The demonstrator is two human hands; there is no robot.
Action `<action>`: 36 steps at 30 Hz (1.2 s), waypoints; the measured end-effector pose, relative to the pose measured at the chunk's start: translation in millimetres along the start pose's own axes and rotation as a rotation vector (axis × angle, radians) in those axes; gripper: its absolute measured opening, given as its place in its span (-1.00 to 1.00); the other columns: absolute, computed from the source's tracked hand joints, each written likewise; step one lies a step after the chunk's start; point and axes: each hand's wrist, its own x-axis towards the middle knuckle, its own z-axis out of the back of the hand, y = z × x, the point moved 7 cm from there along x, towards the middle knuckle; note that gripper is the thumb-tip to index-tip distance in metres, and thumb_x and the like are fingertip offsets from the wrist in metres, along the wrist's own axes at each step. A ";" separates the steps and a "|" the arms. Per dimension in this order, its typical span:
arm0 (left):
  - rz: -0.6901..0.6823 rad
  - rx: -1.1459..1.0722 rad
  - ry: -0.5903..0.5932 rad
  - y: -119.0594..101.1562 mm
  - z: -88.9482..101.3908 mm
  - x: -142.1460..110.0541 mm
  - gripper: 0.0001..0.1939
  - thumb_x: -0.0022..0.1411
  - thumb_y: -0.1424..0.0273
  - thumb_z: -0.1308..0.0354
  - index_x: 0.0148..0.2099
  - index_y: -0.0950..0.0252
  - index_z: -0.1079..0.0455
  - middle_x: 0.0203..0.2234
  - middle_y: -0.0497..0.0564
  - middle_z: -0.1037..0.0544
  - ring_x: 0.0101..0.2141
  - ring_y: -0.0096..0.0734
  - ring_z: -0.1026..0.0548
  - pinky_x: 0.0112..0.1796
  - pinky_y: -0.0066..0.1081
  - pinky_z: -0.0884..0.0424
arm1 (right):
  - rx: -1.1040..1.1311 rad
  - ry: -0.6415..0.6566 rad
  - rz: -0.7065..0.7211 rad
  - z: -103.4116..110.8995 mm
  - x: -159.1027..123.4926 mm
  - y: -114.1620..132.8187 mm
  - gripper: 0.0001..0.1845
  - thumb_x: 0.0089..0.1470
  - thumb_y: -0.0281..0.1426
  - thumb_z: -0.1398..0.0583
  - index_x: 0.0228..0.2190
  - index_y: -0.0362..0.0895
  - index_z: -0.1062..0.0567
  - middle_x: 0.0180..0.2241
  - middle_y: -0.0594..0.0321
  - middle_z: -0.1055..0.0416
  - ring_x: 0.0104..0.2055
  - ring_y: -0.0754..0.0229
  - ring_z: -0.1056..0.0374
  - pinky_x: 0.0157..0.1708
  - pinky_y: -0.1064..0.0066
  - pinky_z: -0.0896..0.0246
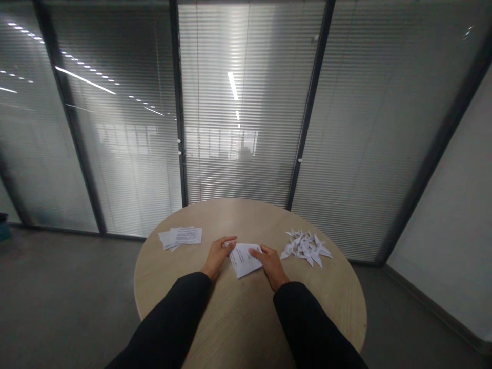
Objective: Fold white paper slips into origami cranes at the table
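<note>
Between my hands is a printed sheet of white paper (pixel 243 264), tilted, with lines of dark text on its face. My right hand (pixel 272 266) grips its right side, the thumb lying on top and the fingers behind. At the upper left corner of the sheet, my left hand (pixel 218 257) pinches the edge between thumb and fingers. Right of my right hand lies a heap of folded white paper pieces (pixel 306 248) with pointed tips, like paper cranes. Over to the left rests a small loose stack of printed paper sheets (pixel 188 236).
Everything lies on a round light-wood table (pixel 238 328). Behind it stands a glass partition with blinds (pixel 246 174) and dark frames. A white wall (pixel 449 230) rises on the right. A teal object (pixel 4 229) sits on the grey floor at far left.
</note>
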 end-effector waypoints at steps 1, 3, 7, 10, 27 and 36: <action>0.006 -0.025 0.015 1.1 -1.2 0.2 -0.45 -0.09 0.20 -0.26 -0.08 0.45 -0.42 -0.57 -0.01 -0.50 -0.51 -0.44 -0.43 -0.41 -0.47 -0.28 | 0.004 -0.020 0.015 2.0 0.3 0.8 -0.57 -0.30 -0.14 -0.34 -0.42 -0.23 -0.54 -0.46 0.15 -0.52 -0.41 0.06 -0.42 -0.42 0.32 -0.27; 0.019 -0.072 0.043 3.3 -3.9 0.9 -0.47 -0.07 0.22 -0.24 -0.08 0.46 -0.42 -0.53 0.01 -0.52 -0.47 -0.42 -0.44 -0.35 -0.44 -0.31 | 0.019 -0.059 0.038 5.3 0.5 2.1 -0.54 -0.29 -0.13 -0.33 -0.40 -0.23 -0.54 -0.44 0.14 -0.52 -0.39 0.04 -0.42 -0.40 0.31 -0.28; 0.035 -0.114 0.060 5.8 -7.3 2.6 -0.47 -0.05 0.24 -0.22 -0.04 0.44 -0.40 -0.48 0.01 -0.51 -0.42 -0.41 -0.45 -0.29 -0.42 -0.33 | 0.056 -0.114 0.071 10.4 0.7 2.8 -0.49 -0.29 -0.08 -0.33 -0.37 -0.23 -0.52 -0.42 0.14 -0.52 -0.37 0.03 -0.43 -0.39 0.31 -0.29; 0.063 -0.145 0.091 7.1 -11.2 2.2 -0.42 -0.04 0.21 -0.21 0.02 0.40 -0.35 -0.50 -0.03 -0.49 -0.40 -0.40 -0.46 -0.26 -0.41 -0.34 | 0.056 -0.149 0.095 15.0 2.7 1.6 -0.45 -0.28 -0.04 -0.31 -0.34 -0.22 -0.50 -0.41 0.13 -0.51 -0.37 0.03 -0.42 -0.39 0.31 -0.30; 0.184 -0.078 0.251 21.2 -17.5 -2.9 -0.55 -0.14 0.12 -0.32 -0.38 0.46 -0.49 -0.50 0.15 -0.57 -0.47 -0.30 -0.51 -0.34 -0.37 -0.39 | 0.022 0.051 0.193 -7.0 -4.3 22.0 -0.14 -0.08 -0.17 -0.23 0.19 -0.05 0.00 -0.21 0.17 -0.46 -0.21 0.10 -0.40 -0.21 0.28 -0.31; 0.268 -0.261 0.117 18.7 -4.0 -0.8 -0.79 0.06 0.34 -0.26 -0.37 0.43 -0.45 -0.41 0.14 -0.57 -0.40 -0.39 -0.52 -0.32 -0.48 -0.44 | -0.091 0.329 0.341 -29.2 -17.3 35.2 -0.57 -0.12 -0.44 -0.15 -0.13 0.01 -0.47 -0.03 0.22 -0.32 0.07 0.08 -0.20 0.06 0.24 -0.09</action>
